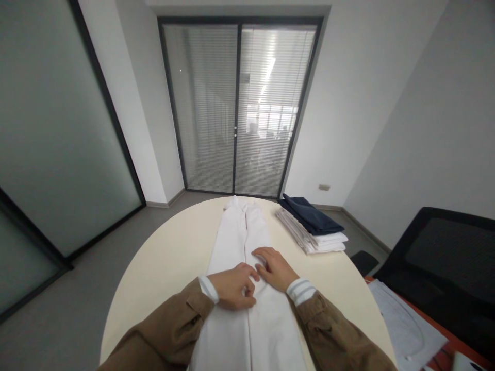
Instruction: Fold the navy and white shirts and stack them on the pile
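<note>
A pair of white trousers lies stretched out lengthwise on the round cream table, legs side by side. My left hand rests on the cloth near the middle with its fingers curled, pinching the fabric at the seam between the legs. My right hand lies just beside it on the right leg, fingers bent and pressing down on the cloth. Both sleeves are brown with striped cuffs.
A stack of folded clothes, dark blue on top of white, sits at the table's far right. A black chair stands to the right, with white paper on an orange surface. Glass doors with blinds are ahead.
</note>
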A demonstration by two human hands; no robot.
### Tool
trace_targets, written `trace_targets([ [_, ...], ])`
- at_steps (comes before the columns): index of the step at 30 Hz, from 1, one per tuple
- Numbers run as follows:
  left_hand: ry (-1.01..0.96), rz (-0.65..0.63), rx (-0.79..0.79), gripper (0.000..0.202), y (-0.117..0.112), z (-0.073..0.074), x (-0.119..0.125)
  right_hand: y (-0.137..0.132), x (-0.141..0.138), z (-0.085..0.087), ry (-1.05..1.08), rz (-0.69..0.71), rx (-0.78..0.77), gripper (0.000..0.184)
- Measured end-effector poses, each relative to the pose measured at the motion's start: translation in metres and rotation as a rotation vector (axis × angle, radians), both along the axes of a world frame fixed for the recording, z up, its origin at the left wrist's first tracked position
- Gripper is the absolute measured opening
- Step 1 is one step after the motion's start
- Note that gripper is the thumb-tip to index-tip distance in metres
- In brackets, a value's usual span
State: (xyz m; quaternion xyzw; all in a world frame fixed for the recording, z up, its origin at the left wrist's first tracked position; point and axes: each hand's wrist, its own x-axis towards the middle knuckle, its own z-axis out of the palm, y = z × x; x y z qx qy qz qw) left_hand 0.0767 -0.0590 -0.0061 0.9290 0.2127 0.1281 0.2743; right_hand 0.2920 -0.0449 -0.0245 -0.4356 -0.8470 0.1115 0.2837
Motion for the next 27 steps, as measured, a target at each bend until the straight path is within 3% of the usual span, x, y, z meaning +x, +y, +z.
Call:
trace_targets([
  [3, 0.048, -0.017, 0.030, 0.024, -0.005, 0.011, 0.001, 0.000, 0.000, 0.005, -0.018, 0.020, -0.077, 0.030],
  [6, 0.030, 0.133, 0.122, 0.015, -0.002, 0.012, 0.003, 0.003, -0.001, 0.011, 0.005, -0.017, -0.161, 0.024],
  [8, -0.014, 0.251, 0.221, 0.015, 0.003, 0.006, 0.004, 0.007, -0.002, 0.010, 0.047, -0.027, -0.213, 0.025],
  [12, 0.071, 0.327, 0.308, 0.060, 0.013, -0.016, 0.004, 0.022, 0.002, -0.001, 0.290, -0.055, -0.287, 0.034],
  [14, 0.136, 0.339, 0.288, 0.065, 0.015, -0.022, 0.002, 0.031, 0.005, -0.006, 0.384, -0.123, -0.269, 0.036],
  [19, 0.172, 0.210, 0.286, 0.060, 0.015, -0.009, -0.004, 0.054, 0.017, -0.014, 0.300, -0.338, -0.108, 0.035],
  [23, 0.128, 0.245, 0.302, 0.036, 0.019, 0.003, -0.006, 0.074, 0.024, -0.019, 0.259, -0.430, -0.101, 0.035],
  [27, 0.078, 0.297, 0.333, 0.029, 0.024, -0.004, -0.002, 0.100, 0.027, -0.024, 0.253, -0.514, -0.119, 0.035],
])
